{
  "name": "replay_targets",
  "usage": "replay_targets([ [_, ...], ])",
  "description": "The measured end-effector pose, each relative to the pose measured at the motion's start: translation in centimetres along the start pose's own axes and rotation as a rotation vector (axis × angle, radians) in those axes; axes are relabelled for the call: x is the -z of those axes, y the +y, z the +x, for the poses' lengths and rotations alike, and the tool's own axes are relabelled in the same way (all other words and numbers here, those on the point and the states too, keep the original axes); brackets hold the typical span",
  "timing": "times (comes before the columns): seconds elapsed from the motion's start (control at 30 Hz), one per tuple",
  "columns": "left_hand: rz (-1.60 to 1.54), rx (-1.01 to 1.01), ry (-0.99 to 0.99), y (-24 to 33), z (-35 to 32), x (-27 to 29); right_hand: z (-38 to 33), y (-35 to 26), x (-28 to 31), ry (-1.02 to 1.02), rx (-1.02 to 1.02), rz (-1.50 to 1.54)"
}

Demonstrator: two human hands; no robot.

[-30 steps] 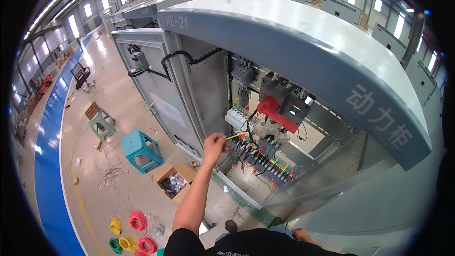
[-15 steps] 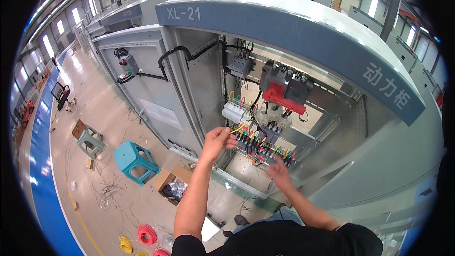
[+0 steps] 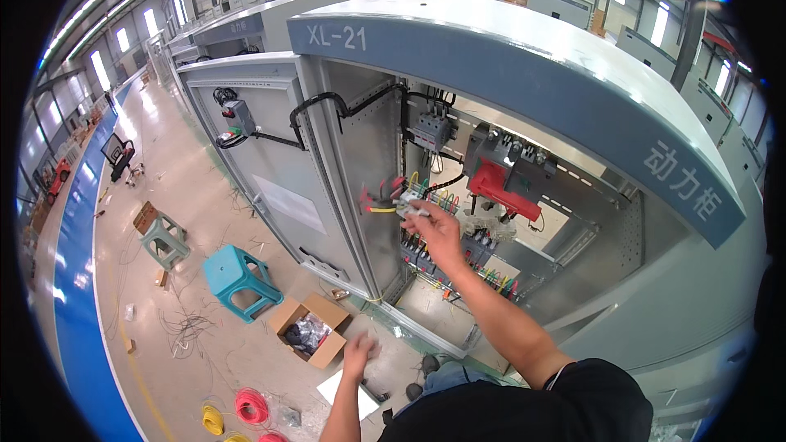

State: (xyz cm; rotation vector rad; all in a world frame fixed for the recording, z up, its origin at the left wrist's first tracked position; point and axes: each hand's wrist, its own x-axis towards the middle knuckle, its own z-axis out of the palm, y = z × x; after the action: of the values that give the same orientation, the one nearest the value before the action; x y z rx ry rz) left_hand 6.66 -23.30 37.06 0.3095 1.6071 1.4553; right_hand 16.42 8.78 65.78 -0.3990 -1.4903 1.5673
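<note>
Wiring terminals [image 3: 409, 196] sat at the right hand's [image 3: 434, 233] fingertips, pinched; the left hand [image 3: 359, 354] hung low, fingers loosely apart, holding nothing.

The person wears a black short-sleeved shirt [image 3: 524, 409] and blue jeans [image 3: 458, 376]. Both forearms are bare. The left hand [image 3: 358, 354] and right hand [image 3: 434, 225] are ungloved.

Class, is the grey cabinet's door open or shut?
Open: the door swings left, exposing wiring the right hand touches.
</note>
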Motion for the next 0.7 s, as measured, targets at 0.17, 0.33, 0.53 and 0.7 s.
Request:
replay_targets([
  [0.17, 0.104, 0.418, 0.312, -13.4, -9.3, 4.9, 4.0, -3.8, -0.1, 0.136, 0.083, 0.101],
  [0.33, 0.090, 0.542, 0.476, -16.0, -15.5, 4.0, 5.3, -5.3, -1.2, 0.252, 0.196, 0.194],
  [0.53, 0.018, 0.521, 0.577, -17.6, -18.1, 1.5, 7.3, -5.6, -2.7, 0.310, 0.342, 0.402],
  [0.7, -0.045, 0.431, 0.611, -17.5, -17.9, 1.7, 7.8, -5.3, -3.3, 0.386, 0.333, 0.472],
])
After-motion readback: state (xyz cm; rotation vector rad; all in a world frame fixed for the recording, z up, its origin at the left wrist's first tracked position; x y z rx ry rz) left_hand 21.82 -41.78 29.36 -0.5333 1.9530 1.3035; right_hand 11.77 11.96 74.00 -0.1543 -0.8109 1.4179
